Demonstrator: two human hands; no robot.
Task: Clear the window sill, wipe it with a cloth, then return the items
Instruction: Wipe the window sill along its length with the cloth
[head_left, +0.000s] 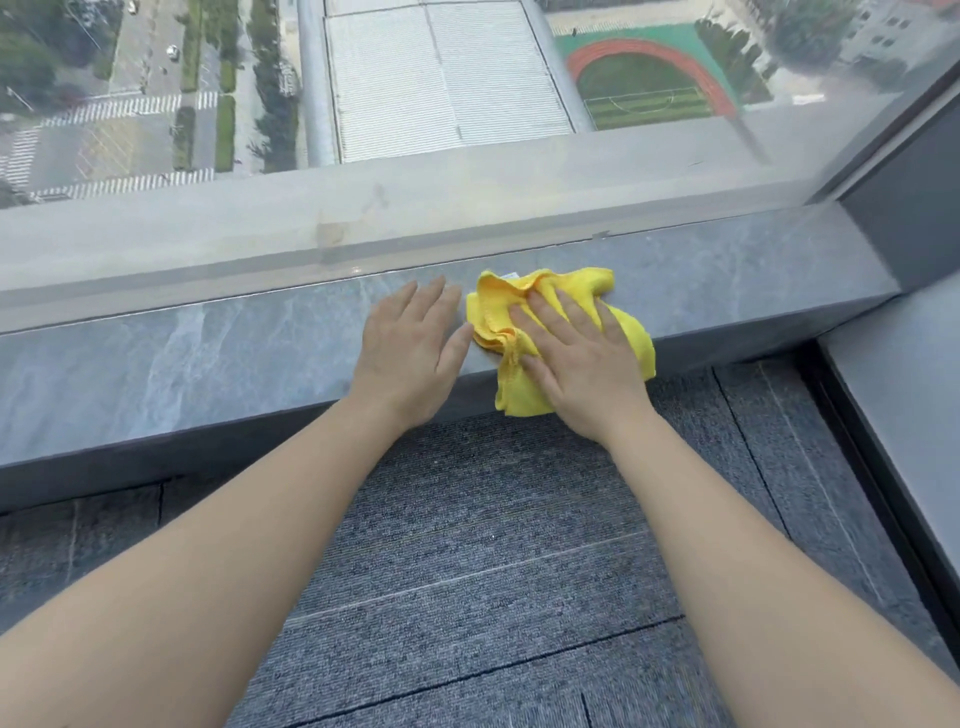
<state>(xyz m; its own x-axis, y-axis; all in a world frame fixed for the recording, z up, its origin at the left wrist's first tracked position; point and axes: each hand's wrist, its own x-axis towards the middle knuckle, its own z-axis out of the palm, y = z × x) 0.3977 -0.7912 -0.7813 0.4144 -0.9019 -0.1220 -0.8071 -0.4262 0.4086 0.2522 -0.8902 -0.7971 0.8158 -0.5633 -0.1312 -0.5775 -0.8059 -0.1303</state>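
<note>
- Pressing flat, the right hand (576, 358) pins the yellow cloth (563, 338) on the window sill (208, 353); the left hand (410, 353) rests open beside the cloth.
- Cloth overhangs the sill's front edge; a loose push could drag it off.

No text, brand or number can be read. A small tag at the far edge of the cloth (556, 332) is too tiny to read.

grey stone window sill (208, 358) carries a crumpled yellow cloth (631, 332) and two flat hands.
</note>
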